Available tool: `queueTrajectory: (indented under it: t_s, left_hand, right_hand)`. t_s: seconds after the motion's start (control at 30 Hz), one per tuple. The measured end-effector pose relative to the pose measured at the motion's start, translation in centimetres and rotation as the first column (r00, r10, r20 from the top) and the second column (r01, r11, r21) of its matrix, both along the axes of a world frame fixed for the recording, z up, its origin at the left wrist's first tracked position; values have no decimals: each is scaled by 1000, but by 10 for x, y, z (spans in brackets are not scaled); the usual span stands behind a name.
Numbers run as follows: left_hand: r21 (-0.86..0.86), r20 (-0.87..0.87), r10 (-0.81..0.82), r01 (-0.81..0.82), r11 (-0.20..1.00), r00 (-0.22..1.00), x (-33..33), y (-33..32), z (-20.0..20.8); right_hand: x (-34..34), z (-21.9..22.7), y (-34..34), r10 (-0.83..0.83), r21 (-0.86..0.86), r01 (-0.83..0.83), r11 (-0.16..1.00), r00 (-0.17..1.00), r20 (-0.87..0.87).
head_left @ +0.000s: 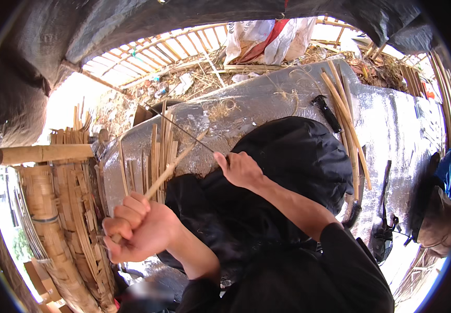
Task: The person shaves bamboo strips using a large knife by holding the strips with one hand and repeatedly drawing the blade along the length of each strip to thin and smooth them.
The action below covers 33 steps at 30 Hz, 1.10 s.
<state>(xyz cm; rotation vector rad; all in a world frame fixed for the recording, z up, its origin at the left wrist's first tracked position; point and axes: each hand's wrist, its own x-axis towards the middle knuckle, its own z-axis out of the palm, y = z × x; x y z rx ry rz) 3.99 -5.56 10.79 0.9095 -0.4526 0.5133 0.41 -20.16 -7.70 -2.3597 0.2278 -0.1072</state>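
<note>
My left hand (139, 229) is clenched around the lower end of a thin bamboo stick (176, 163) that slants up to the right. My right hand (240, 168) grips a knife handle, and the slim dark blade (181, 128) runs up and left, crossing the stick near its tip. Both hands work above my lap, which is covered by black cloth (293, 156). A silver mat (267, 99) lies under the work.
Cut bamboo strips (157, 151) lie on the mat by the stick. Longer strips (348, 120) and a black-handled tool (325, 112) lie at the right. Woven bamboo baskets (63, 219) stack at the left. A white and red sack (267, 39) stands behind.
</note>
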Motion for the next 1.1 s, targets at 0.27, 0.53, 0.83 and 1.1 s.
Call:
queueTrajectory:
  t_s: [0.27,0.53,0.83,1.1]
  left_hand:
    - [-7,-25,13,-14,1000,1000,-2,8,3]
    - [-26,-65,137,-139,990,989,0,23,3]
    - [7,-25,65,-64,998,998,-14,17,-1]
    - [-33,-30,50,-51,998,998,-14,21,-3]
  right_hand:
    - [-11,-15,19,-103,320,129,939,990,-98]
    - [-7,38,12,73,506,-30,862,995,-66]
    - [-21,91,41,113,682,-189,707,981,155]
    - [-24,95,45,104,365,-134,921,989,101]
